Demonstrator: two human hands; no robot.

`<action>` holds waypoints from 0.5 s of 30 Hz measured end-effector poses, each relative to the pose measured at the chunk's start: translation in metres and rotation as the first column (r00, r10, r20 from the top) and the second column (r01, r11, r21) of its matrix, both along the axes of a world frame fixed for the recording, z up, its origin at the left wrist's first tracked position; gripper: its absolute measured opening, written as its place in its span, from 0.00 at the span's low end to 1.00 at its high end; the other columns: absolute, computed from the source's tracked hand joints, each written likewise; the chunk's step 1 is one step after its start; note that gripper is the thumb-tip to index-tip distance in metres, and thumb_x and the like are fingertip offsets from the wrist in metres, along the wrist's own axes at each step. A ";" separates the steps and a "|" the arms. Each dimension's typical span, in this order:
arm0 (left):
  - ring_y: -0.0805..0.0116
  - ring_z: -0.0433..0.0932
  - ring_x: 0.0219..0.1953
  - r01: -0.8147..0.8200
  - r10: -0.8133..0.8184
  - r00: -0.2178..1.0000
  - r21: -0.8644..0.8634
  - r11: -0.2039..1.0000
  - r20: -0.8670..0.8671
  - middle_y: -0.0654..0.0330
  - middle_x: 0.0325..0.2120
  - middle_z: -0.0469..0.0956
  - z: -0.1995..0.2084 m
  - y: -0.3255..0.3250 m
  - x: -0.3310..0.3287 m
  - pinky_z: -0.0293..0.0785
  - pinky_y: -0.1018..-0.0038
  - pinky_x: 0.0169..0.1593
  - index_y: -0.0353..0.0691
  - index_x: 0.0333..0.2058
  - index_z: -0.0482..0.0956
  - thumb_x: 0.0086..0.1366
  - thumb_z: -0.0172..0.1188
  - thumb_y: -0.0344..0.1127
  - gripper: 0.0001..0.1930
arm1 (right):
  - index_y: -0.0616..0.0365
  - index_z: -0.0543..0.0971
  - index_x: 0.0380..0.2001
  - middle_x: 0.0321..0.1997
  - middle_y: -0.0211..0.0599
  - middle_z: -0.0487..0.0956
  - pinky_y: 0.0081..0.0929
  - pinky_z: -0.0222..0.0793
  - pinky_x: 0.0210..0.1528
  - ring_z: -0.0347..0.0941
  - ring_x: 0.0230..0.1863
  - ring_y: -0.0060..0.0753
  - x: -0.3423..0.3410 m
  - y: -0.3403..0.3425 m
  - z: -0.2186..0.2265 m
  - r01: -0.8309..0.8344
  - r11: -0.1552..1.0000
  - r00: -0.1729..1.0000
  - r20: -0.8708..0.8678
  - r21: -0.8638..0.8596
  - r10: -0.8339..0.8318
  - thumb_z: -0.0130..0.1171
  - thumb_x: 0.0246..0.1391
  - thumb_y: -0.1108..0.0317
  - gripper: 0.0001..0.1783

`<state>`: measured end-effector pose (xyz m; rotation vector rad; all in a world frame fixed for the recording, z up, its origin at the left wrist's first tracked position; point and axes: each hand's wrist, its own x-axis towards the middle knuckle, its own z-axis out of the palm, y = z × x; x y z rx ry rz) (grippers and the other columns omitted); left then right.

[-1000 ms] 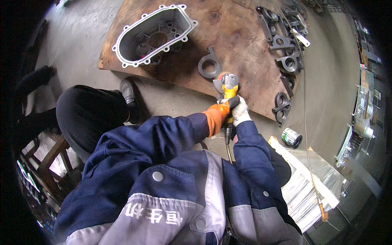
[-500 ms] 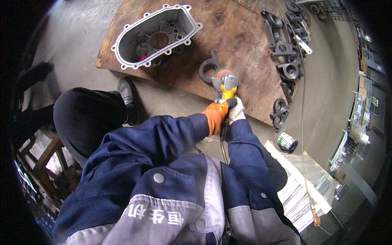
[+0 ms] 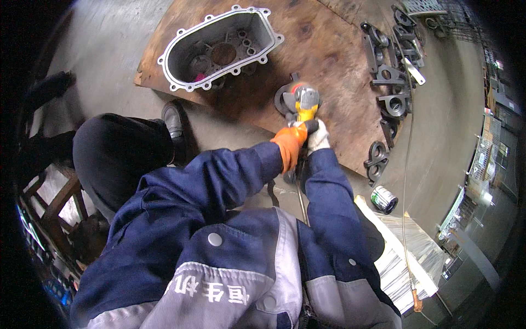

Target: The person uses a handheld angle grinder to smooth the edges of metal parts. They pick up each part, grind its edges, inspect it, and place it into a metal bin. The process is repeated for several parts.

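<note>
A yellow-and-grey angle grinder [image 3: 307,102], its red-orange disc blurred, is gripped low on its body by both gloved hands. My left hand [image 3: 291,141], in an orange glove with dark fingertips, wraps round it from the left. My right hand [image 3: 318,136], in a whitish glove, closes on it from the right. The grinder's head lies over the right side of a dark ring-shaped metal bracket [image 3: 281,101] on the brown wooden board [image 3: 339,109], covering part of the ring. Whether the disc touches the metal is hard to tell.
A grey cast-metal housing [image 3: 213,70] with a bolt-hole flange stands on the board's left. Several dark brackets [image 3: 393,104] line its right edge. A can [image 3: 384,199] and a wrapped white stack [image 3: 402,241] sit on the right, beside a hanging cable [image 3: 406,192].
The grinder and both hands have moved slightly away from me, and the grinder's head now covers more of the ring bracket. The whole view has also shifted a little.
</note>
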<state>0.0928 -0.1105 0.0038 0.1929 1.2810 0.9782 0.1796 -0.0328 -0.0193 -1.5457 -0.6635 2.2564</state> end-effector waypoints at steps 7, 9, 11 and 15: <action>0.65 0.75 0.33 -0.341 0.380 0.851 -0.167 0.925 0.364 0.60 0.34 0.79 0.015 0.011 -0.007 0.68 0.70 0.39 0.40 0.41 0.78 0.59 0.56 0.51 0.21 | 0.65 0.78 0.29 0.29 0.42 0.79 0.30 0.69 0.39 0.74 0.31 0.38 -0.012 0.016 -0.020 -0.322 0.922 0.940 0.191 0.213 0.284 0.46 0.52 0.62 0.17; 0.67 0.74 0.31 -0.238 0.239 0.971 -0.033 0.971 0.006 0.60 0.32 0.79 0.016 0.003 0.000 0.68 0.70 0.38 0.38 0.40 0.78 0.59 0.56 0.51 0.21 | 0.65 0.77 0.32 0.29 0.43 0.78 0.30 0.70 0.39 0.75 0.31 0.38 -0.004 -0.001 -0.012 -0.226 0.972 0.974 -0.021 0.062 0.228 0.46 0.51 0.63 0.16; 0.67 0.73 0.30 -0.525 0.508 0.831 0.016 0.851 0.225 0.60 0.31 0.78 0.030 -0.017 0.016 0.68 0.70 0.37 0.37 0.39 0.78 0.59 0.56 0.51 0.21 | 0.66 0.74 0.39 0.31 0.45 0.78 0.32 0.72 0.39 0.75 0.31 0.41 0.001 -0.021 -0.004 -0.330 0.938 0.943 0.090 0.103 0.321 0.43 0.54 0.62 0.18; 0.67 0.72 0.28 -0.335 0.393 0.910 -0.324 0.885 0.131 0.60 0.28 0.78 0.081 -0.053 0.028 0.67 0.70 0.35 0.37 0.37 0.78 0.58 0.57 0.52 0.22 | 0.66 0.71 0.45 0.33 0.50 0.77 0.36 0.75 0.37 0.76 0.30 0.44 0.026 -0.046 0.018 -0.239 0.970 0.969 0.048 -0.045 0.242 0.38 0.57 0.61 0.21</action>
